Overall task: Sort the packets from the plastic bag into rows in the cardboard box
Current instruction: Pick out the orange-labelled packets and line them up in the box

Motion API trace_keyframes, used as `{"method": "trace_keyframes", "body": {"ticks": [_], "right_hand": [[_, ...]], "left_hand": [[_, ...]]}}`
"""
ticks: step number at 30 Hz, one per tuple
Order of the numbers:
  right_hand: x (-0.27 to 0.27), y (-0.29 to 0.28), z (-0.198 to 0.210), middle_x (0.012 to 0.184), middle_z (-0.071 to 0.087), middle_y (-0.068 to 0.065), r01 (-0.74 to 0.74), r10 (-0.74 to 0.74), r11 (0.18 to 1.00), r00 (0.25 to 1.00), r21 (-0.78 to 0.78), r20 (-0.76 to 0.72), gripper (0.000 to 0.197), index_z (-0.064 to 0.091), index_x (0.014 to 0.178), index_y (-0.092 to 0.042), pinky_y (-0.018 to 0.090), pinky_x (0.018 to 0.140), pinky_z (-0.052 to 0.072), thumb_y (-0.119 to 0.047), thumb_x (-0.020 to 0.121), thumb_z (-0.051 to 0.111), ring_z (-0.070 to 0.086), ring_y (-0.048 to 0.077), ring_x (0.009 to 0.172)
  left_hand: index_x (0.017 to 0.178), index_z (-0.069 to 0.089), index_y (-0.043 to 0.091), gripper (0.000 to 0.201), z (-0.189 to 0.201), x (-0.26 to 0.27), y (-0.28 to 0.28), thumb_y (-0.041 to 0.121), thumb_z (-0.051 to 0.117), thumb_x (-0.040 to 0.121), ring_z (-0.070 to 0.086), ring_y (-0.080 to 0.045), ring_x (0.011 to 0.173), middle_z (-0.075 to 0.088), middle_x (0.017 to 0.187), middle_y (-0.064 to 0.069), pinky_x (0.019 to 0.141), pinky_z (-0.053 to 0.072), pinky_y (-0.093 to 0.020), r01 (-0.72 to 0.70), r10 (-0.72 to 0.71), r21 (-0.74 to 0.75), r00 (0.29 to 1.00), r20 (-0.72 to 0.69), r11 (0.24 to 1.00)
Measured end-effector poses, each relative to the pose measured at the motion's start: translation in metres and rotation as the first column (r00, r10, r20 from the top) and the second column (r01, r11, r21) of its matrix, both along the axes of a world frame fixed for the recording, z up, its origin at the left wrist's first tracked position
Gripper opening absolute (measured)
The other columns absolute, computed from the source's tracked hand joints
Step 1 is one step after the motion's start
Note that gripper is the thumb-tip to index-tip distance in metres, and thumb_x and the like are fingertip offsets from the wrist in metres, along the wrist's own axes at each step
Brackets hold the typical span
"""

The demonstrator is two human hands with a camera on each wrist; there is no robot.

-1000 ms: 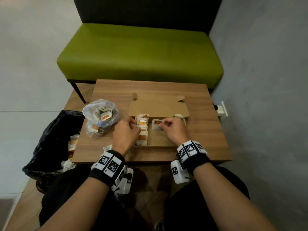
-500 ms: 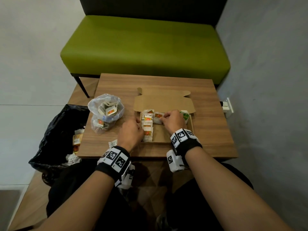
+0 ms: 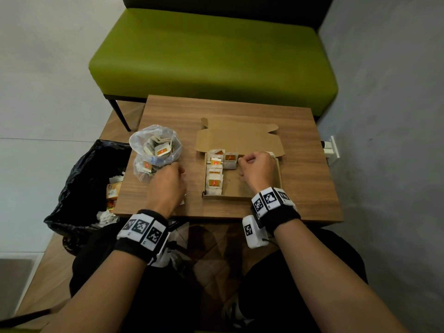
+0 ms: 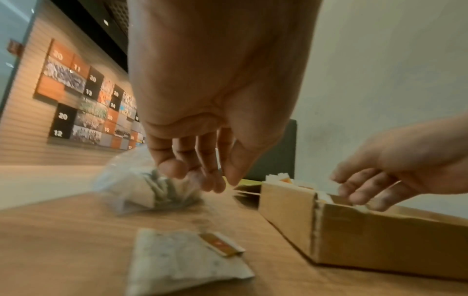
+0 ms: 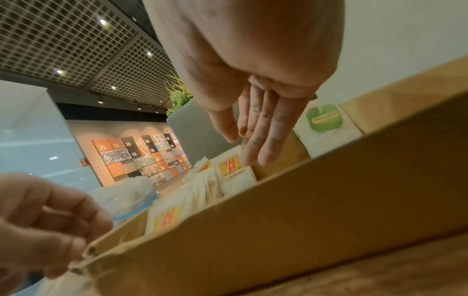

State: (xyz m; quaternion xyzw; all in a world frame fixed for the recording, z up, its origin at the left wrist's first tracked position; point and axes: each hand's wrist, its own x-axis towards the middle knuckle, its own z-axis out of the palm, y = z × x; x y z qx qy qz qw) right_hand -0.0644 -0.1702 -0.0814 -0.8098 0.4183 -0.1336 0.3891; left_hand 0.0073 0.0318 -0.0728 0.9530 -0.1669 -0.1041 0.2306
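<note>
A brown wooden counter (image 3: 300, 131) was set before a green padded bench (image 3: 211, 56). On it, white orange-labelled packets (image 3: 214, 175) were ranged in the open brown cardboard box (image 3: 279, 173), others bunched in the crumpled clear plastic bag (image 3: 153, 150). The left hand (image 3: 167, 182), empty with loosely bent fingers, was poised beside the bag; the right hand (image 3: 258, 170) was held fingers extended, touching a boxed packet.

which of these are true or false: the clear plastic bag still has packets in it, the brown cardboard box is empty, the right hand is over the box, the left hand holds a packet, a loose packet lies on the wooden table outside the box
1. The clear plastic bag still has packets in it. True.
2. The brown cardboard box is empty. False: a row of orange-labelled packets lies along its left side.
3. The right hand is over the box. True.
4. The left hand holds a packet. False: its fingers hang loosely curled, holding nothing.
5. A loose white packet lies on the wooden table outside the box. True.
</note>
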Motion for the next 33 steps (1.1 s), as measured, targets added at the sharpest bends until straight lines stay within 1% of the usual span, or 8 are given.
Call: {"method": "trace_keyframes", "body": {"ticks": [8,13,16,20,24,26,30,33], "right_hand": [[-0.030,0.012,0.012,0.071,0.070,-0.004,-0.051,0.056,0.998,0.989,-0.045,0.137,0.013,0.072,0.084,-0.018,0.039,0.063,0.061,-0.028,0.090,0.067,0.070,0.013,0.066],[-0.037,0.019,0.011,0.073,0.070,-0.006,-0.072,0.076,0.996,0.992,-0.044,0.099,0.012,0.071,0.084,-0.022,0.034,0.065,0.060,-0.030,0.090,0.066,0.068,0.010,0.071],[-0.041,0.025,0.010,0.078,0.070,-0.008,-0.120,0.124,0.991,0.988,-0.057,0.089,0.012,0.073,0.088,-0.021,0.034,0.069,0.060,-0.029,0.091,0.065,0.065,0.007,0.074],[-0.042,0.036,0.010,0.080,0.071,-0.009,-0.222,0.227,0.974,0.961,-0.047,0.156,0.011,0.075,0.090,-0.020,0.034,0.071,0.060,-0.028,0.090,0.066,0.065,0.004,0.074],[-0.039,0.049,0.018,0.087,0.071,-0.008,-0.391,0.360,0.914,0.905,0.107,0.229,0.023,0.074,0.102,-0.019,0.035,0.073,0.061,-0.036,0.087,0.073,0.068,0.007,0.077],[-0.036,0.051,0.022,0.090,0.071,-0.007,-0.448,0.394,0.873,0.881,0.194,0.261,0.030,0.073,0.106,-0.022,0.041,0.074,0.061,-0.042,0.084,0.075,0.070,0.013,0.079],[-0.031,0.045,0.023,0.088,0.072,-0.004,-0.490,0.417,0.852,0.849,0.187,0.324,0.016,0.074,0.096,-0.024,0.048,0.070,0.060,-0.036,0.086,0.075,0.069,0.018,0.077],[-0.033,0.039,0.024,0.080,0.072,-0.002,-0.481,0.380,0.849,0.843,0.217,0.381,0.004,0.075,0.090,-0.023,0.041,0.065,0.058,-0.025,0.090,0.072,0.068,0.015,0.069]], "left_hand": [[0.110,0.058,0.019,0.024,-0.023,-0.002,0.032,0.015,0.062,0.086,0.054,-0.025,0.115,0.064,0.117,-0.002,0.089,0.051,-0.047,0.102,-0.096,0.289,0.995,-0.034,0.952],[0.103,0.060,0.022,0.019,-0.025,-0.007,0.034,0.024,0.066,0.085,0.057,-0.026,0.115,0.063,0.115,-0.003,0.099,0.040,-0.047,0.012,0.017,0.334,0.996,-0.085,0.943],[0.081,0.056,0.025,0.016,-0.024,-0.003,0.039,0.025,0.072,0.081,0.061,-0.026,0.103,0.066,0.101,-0.001,0.093,0.046,-0.041,-0.036,0.075,0.234,0.985,-0.157,0.972],[0.073,0.059,0.021,0.022,-0.016,-0.003,0.044,0.024,0.080,0.080,0.063,-0.019,0.075,0.063,0.073,0.003,0.063,0.045,-0.029,-0.058,0.039,-0.063,0.962,-0.271,0.996],[0.083,0.065,0.012,0.017,0.011,-0.011,0.031,0.015,0.081,0.079,0.066,-0.016,0.072,0.070,0.080,-0.007,0.068,0.057,-0.030,-0.186,0.008,-0.462,0.933,-0.360,0.867],[0.084,0.065,0.009,0.015,0.024,-0.018,0.018,0.007,0.079,0.079,0.066,-0.010,0.069,0.068,0.077,-0.006,0.064,0.056,-0.021,-0.212,-0.037,-0.580,0.921,-0.387,0.786],[0.081,0.064,0.012,0.018,0.038,-0.025,-0.006,0.002,0.079,0.078,0.066,-0.006,0.066,0.065,0.072,0.000,0.060,0.054,-0.017,-0.227,-0.157,-0.697,0.884,-0.441,0.680],[0.085,0.065,0.007,0.017,0.036,-0.025,-0.014,-0.002,0.077,0.078,0.067,-0.013,0.070,0.067,0.077,-0.008,0.062,0.057,-0.022,-0.221,-0.194,-0.709,0.869,-0.454,0.669]]}}
